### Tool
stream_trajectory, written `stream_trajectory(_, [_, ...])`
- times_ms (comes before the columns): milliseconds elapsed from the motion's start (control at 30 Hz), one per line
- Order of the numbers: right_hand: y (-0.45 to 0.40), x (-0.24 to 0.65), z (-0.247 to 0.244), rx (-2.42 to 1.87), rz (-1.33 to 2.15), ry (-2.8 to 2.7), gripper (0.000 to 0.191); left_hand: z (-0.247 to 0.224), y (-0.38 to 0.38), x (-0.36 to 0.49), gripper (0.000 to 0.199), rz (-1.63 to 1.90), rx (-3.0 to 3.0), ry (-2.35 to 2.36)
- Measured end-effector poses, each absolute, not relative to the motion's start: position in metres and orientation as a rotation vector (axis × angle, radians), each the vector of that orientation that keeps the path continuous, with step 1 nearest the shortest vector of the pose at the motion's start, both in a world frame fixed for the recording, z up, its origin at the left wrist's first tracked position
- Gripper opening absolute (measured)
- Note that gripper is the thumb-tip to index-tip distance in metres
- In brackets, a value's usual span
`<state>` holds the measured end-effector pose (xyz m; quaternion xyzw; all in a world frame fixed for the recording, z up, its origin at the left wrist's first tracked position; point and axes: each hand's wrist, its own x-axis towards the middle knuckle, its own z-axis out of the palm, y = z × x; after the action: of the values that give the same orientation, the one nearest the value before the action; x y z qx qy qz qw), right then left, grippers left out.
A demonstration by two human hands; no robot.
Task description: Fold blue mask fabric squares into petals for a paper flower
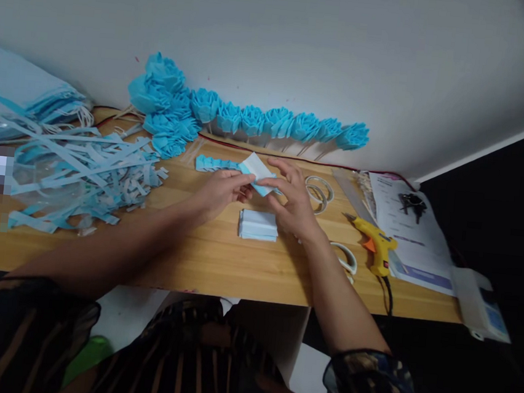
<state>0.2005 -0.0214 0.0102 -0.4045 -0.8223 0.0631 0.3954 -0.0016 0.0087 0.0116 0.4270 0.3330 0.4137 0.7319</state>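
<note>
Above the table, my left hand (225,191) pinches a small blue-and-white fabric piece (254,165) by its near-left edge. My right hand (295,201) meets it from the other side, index finger and thumb on its near edge, the other fingers spread. Just below lies a neat stack of folded pale blue fabric pieces (258,226). Behind my left hand is a row of folded blue petal pieces (216,165), its right end partly hidden by the held piece.
Blue fabric flowers (253,120) on thin stems line the wall. Cut strips (84,167) pile up at left, near stacked fabric sheets (26,90). On the right are tape rolls (332,189), a ruler (355,194), a yellow glue gun (381,248), papers (417,248) and keys (413,205).
</note>
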Motion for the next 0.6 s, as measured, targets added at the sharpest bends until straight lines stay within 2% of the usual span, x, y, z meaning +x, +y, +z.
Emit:
stream_trajectory(133, [-0.02,0.2,0.007,-0.986,0.182,-2.036,0.036,0.01,0.01,0.0,0.022,0.898,0.959,0.773])
stream_trajectory(333, [-0.022,0.194,0.007,-1.016,0.336,-1.874,0.006,0.011,0.008,0.001,0.025,0.917,1.045,0.82])
stream_trajectory(400, [-0.022,0.191,0.007,-1.064,0.44,-1.779,0.007,0.011,0.008,0.001,0.026,0.922,1.111,0.841])
stream_trajectory(600, [-0.021,0.186,0.004,-1.133,0.767,-1.482,0.025,0.014,0.007,0.002,0.027,0.918,1.263,0.907])
